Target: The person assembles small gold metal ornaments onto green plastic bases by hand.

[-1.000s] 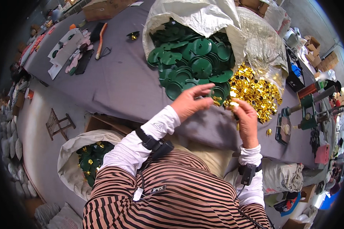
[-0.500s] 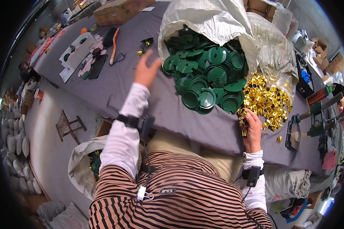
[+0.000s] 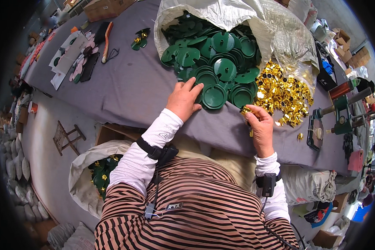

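Observation:
My left hand [image 3: 182,101] reaches the near left edge of a heap of round dark green plastic discs [image 3: 226,69]. Its fingers are apart, the tips at the rim of the nearest disc [image 3: 214,97]; nothing shows in its grasp. The heap spills from the mouth of a white woven sack [image 3: 254,9]. Pinched between thumb and fingers of my right hand [image 3: 261,130] is a shiny gold foil piece [image 3: 246,110], mostly hidden by the fingers. Just beyond that hand lies a pile of gold foil pieces with black round parts [image 3: 284,93].
Green discs with gold pieces lie at the back left [image 3: 140,39], near a brush [image 3: 107,39] and a dark phone [image 3: 89,66]. A green metal clamp-like tool [image 3: 342,118] stands at the right. Below the table's left edge, an open sack [image 3: 80,175] holds green and gold pieces.
My left hand has come from the back left, beside the small green-and-gold group, to the discs' near edge. That group has grown by a piece. My right hand has moved left from the gold pile.

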